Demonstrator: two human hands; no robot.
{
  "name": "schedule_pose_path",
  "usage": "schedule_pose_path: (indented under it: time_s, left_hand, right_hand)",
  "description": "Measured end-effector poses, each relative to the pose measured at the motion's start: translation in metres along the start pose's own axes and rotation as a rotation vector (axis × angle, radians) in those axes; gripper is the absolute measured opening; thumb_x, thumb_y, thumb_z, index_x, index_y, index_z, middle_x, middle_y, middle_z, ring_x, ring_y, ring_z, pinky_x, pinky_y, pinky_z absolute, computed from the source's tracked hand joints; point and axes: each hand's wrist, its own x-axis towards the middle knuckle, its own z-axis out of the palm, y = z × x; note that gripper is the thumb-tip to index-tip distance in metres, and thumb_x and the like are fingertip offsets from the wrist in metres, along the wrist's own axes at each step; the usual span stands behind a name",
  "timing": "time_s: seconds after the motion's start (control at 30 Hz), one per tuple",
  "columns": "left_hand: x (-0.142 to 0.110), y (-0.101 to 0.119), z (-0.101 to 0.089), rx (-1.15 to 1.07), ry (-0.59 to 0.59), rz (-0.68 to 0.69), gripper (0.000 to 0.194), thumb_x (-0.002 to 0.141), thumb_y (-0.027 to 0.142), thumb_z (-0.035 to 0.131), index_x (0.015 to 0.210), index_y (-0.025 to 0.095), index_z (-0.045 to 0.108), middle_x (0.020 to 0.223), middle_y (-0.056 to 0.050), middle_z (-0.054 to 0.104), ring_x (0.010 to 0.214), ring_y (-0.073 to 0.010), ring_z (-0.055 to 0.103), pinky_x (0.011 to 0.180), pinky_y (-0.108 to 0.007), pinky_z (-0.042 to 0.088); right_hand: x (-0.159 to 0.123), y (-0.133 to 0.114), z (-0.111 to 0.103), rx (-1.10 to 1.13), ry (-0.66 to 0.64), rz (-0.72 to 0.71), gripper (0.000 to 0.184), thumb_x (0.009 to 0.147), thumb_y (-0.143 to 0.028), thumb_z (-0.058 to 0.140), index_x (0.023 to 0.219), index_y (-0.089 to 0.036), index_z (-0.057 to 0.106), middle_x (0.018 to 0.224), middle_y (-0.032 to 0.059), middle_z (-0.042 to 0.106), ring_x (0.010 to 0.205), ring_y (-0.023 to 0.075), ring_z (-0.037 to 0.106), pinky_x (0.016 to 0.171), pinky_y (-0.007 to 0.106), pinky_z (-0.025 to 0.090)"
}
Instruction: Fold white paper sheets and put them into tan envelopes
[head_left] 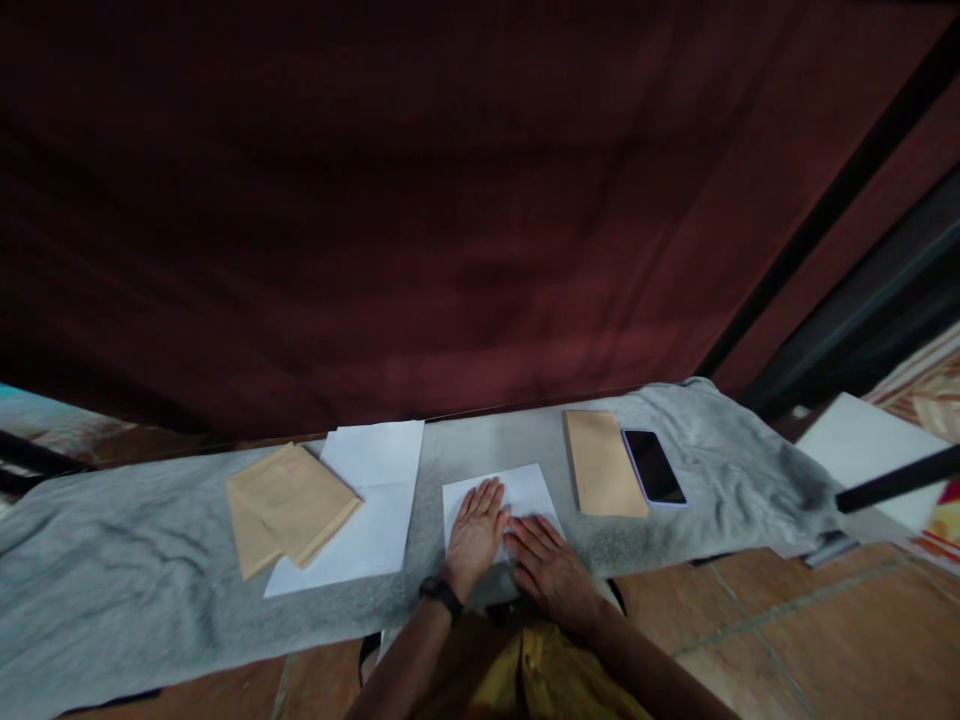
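- Left hand [478,525]: palm down, flat, fingers extended on the white sheet [531,490]; black wristband [442,597] on the wrist.
- Right hand [551,568]: palm down, flat, fingers slightly spread on the same sheet, just beside the left hand.
- White sheet: on the gray cloth [172,590], between the larger white paper [384,505] and the brown packet [606,465].
- Brown envelopes [300,500]: overlapping the larger white paper.
- Phone [654,467]: just right of the brown packet.

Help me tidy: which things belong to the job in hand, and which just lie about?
Job:
- white rectangular paper sheet under left hand and right hand
- probably larger white paper sheets, overlapping brown paper rectangles, lone brown paper rectangle

Probably lying about:
- black rectangular phone
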Motion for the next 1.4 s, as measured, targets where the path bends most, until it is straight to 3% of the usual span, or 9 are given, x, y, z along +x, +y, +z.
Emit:
schedule_pose_path:
  time_s: [0.2,0.37,0.53,0.73,1.2,1.4]
  left_hand:
    - [0.001,-0.009,0.009,0.033,0.016,-0.048,0.049,0.103,0.03,0.036,0.149,0.017,0.048,0.154,-0.011,0.052,0.144,-0.0244,0.045,0.119,-0.048,0.037]
    - [0.005,-0.019,0.006,0.078,0.028,-0.129,0.051,0.104,0.035,0.034,0.152,0.019,0.045,0.155,-0.01,0.051,0.145,-0.0261,0.044,0.12,-0.05,0.035]
    - [0.013,-0.014,0.004,0.149,-0.023,-0.181,0.052,0.103,0.032,0.032,0.15,0.015,0.048,0.156,-0.011,0.049,0.146,-0.0277,0.042,0.122,-0.049,0.031]
    - [0.02,-0.004,0.003,0.143,-0.035,-0.169,0.052,0.103,0.029,0.032,0.148,0.013,0.049,0.156,-0.01,0.048,0.144,-0.0281,0.044,0.12,-0.046,0.033]
    - [0.022,-0.007,0.002,0.091,-0.025,-0.166,0.049,0.104,0.035,0.033,0.146,0.016,0.051,0.152,-0.011,0.054,0.141,-0.0282,0.046,0.118,-0.048,0.034]
    - [0.017,-0.018,-0.003,0.091,-0.025,-0.181,0.049,0.105,0.037,0.032,0.147,0.023,0.052,0.156,-0.006,0.05,0.145,-0.026,0.042,0.121,-0.047,0.03]
  right_hand:
    - [-0.008,-0.006,-0.005,0.011,-0.008,0.003,0.045,0.103,-0.023,0.049,0.147,-0.019,0.051,0.149,0.0078,0.057,0.139,0.023,0.051,0.122,0.049,0.035]
    - [-0.011,-0.006,-0.006,0.016,-0.015,0.021,0.046,0.103,-0.024,0.048,0.149,-0.022,0.049,0.152,0.0072,0.053,0.141,0.0238,0.048,0.123,0.053,0.03]
    - [-0.012,-0.005,-0.007,0.011,-0.031,0.04,0.046,0.103,-0.025,0.05,0.149,-0.025,0.049,0.153,0.005,0.052,0.141,0.023,0.048,0.124,0.053,0.027]
    - [-0.012,-0.002,-0.007,-0.004,-0.045,0.027,0.048,0.102,-0.027,0.056,0.149,-0.031,0.049,0.153,0.004,0.052,0.139,0.0243,0.048,0.123,0.054,0.029]
    - [-0.012,0.0,-0.009,0.036,-0.033,0.039,0.042,0.101,-0.025,0.053,0.143,-0.027,0.056,0.152,0.0057,0.054,0.14,0.0237,0.048,0.122,0.053,0.029]
    - [-0.017,-0.003,-0.009,-0.028,-0.043,0.049,0.042,0.105,-0.029,0.047,0.146,-0.023,0.053,0.155,0.0072,0.049,0.143,0.024,0.044,0.123,0.051,0.027]
